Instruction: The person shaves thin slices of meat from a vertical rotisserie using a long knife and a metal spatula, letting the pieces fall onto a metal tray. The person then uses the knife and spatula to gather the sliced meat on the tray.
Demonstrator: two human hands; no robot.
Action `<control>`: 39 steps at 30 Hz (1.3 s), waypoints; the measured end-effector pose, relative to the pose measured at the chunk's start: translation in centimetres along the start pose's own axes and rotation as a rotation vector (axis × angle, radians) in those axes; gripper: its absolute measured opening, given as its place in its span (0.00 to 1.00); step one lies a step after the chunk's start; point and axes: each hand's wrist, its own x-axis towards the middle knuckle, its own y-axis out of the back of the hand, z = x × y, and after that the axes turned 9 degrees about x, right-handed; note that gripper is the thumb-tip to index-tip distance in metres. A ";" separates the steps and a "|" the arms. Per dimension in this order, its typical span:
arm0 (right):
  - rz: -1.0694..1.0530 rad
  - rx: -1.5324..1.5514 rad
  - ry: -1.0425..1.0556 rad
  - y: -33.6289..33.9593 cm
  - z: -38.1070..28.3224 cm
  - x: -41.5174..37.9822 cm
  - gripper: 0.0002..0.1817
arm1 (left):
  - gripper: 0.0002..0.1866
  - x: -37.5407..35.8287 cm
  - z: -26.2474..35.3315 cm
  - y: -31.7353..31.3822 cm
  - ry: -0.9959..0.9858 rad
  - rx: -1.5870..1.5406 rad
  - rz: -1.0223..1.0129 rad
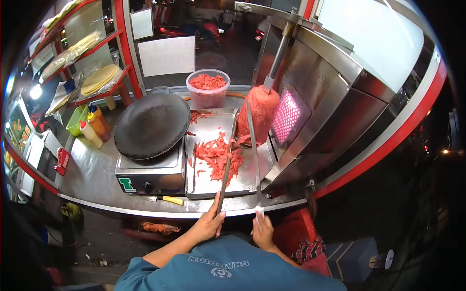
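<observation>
My left hand [209, 224] is closed around a long, narrow dark metal tool [225, 179], whose kind I cannot make out. Its far end reaches over a heap of sliced red meat [211, 154] on the metal tray [211, 186]. In my right hand [263, 234] is the white handle of a long knife [256, 162]. The blade points away from me, and its tip overlaps the left side of the stacked meat [259, 111] on the upright spit [281, 53]. Whether the blade touches that meat is hard to tell.
Beside the spit glows a pink grill burner [291, 111]. A round dark griddle [153, 123] sits left of the tray. Behind stands a plastic tub [208, 99] of red meat. Sauce bottles [91, 134] and a yellow-handled knife [172, 200] lie leftward; flatbreads [99, 80] rest on shelves.
</observation>
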 end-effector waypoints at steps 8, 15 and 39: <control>-0.001 -0.208 0.268 -1.2 -5.2 9.7 0.24 | 0.43 1.8 0.2 0.0 -0.019 0.080 0.051; -0.062 -0.212 0.187 1.9 -0.8 0.6 0.23 | 0.43 3.7 0.7 0.4 -0.044 -0.016 0.048; -0.226 0.366 -0.266 -0.4 -3.9 1.8 0.28 | 0.21 6.1 -0.5 1.8 -0.038 -0.870 -0.136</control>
